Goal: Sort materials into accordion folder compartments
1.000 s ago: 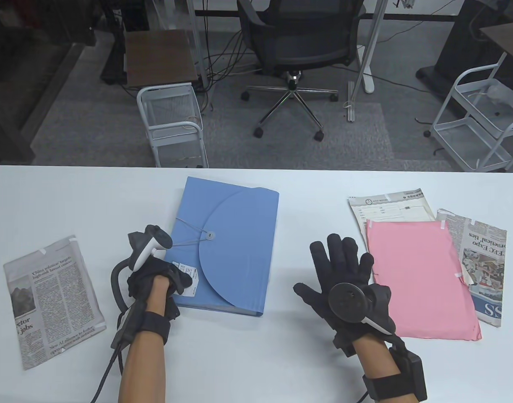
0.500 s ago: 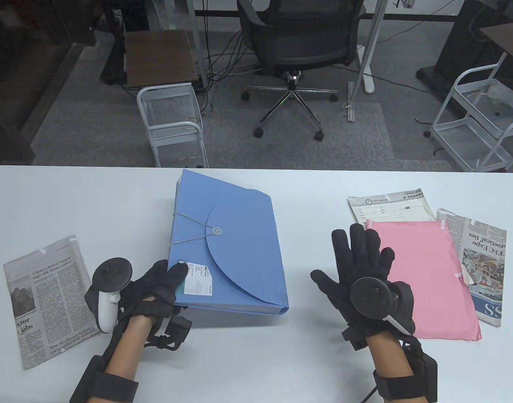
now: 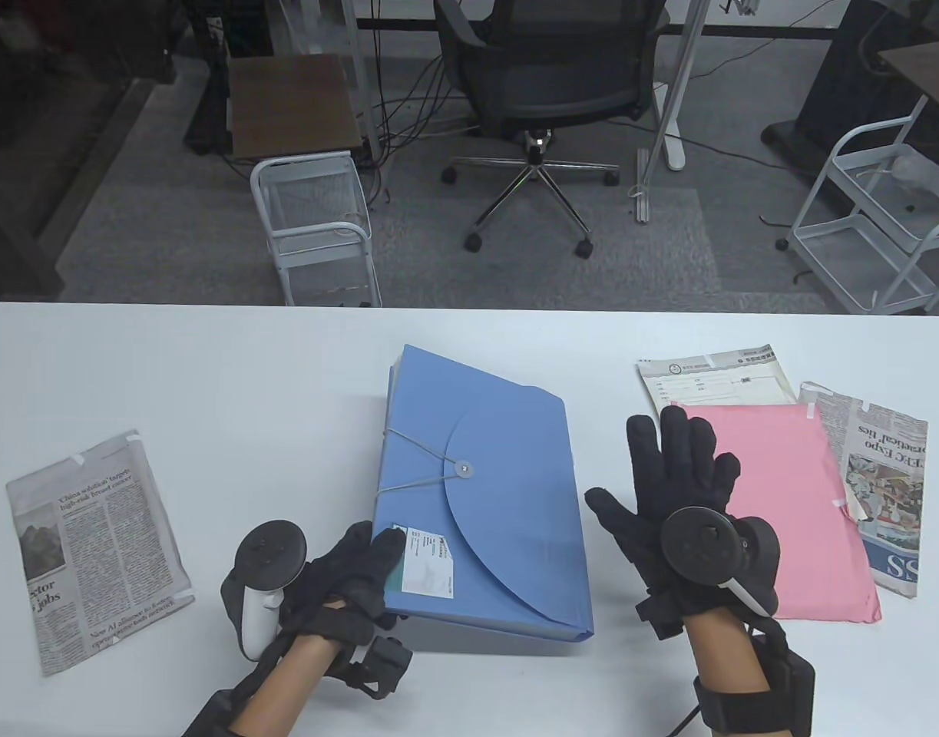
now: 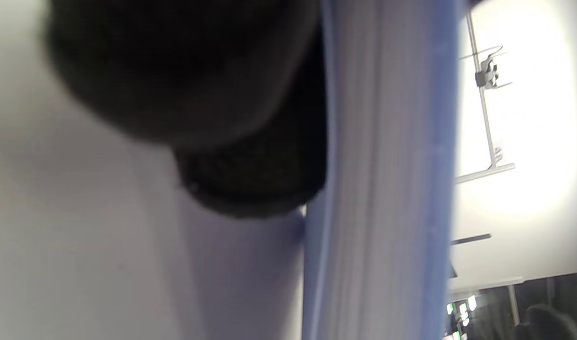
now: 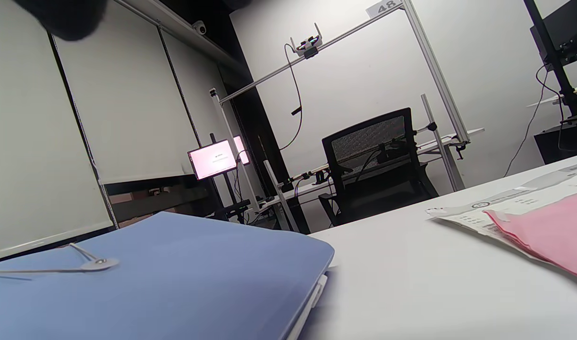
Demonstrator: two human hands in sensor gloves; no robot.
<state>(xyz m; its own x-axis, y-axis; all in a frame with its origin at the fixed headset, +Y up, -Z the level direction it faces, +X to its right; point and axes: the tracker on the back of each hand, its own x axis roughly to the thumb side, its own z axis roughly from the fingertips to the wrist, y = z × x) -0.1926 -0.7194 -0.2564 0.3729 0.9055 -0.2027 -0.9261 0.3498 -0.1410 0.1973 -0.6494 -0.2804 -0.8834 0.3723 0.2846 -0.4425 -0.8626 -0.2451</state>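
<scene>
A closed blue accordion folder (image 3: 500,491) lies at the table's middle, its flap tied by an elastic cord to a button (image 3: 462,467). My left hand (image 3: 346,583) grips its near left corner by the white label (image 3: 427,572), and the near edge is lifted off the table. The left wrist view shows dark fingers (image 4: 250,165) against the folder's ribbed edge (image 4: 387,189). My right hand (image 3: 680,484) is open, fingers spread, between the folder and a pink sheet (image 3: 776,507). The folder also shows in the right wrist view (image 5: 175,274).
A newspaper clipping (image 3: 93,545) lies at the left. Under the pink sheet lie a printed form (image 3: 715,380) and a newspaper (image 3: 887,476) at the right. An office chair (image 3: 546,92) and wire carts (image 3: 315,223) stand beyond the table's far edge.
My left hand has dragged the folder right and toward me, turning it and lifting its near edge. My right hand has shifted right, staying open.
</scene>
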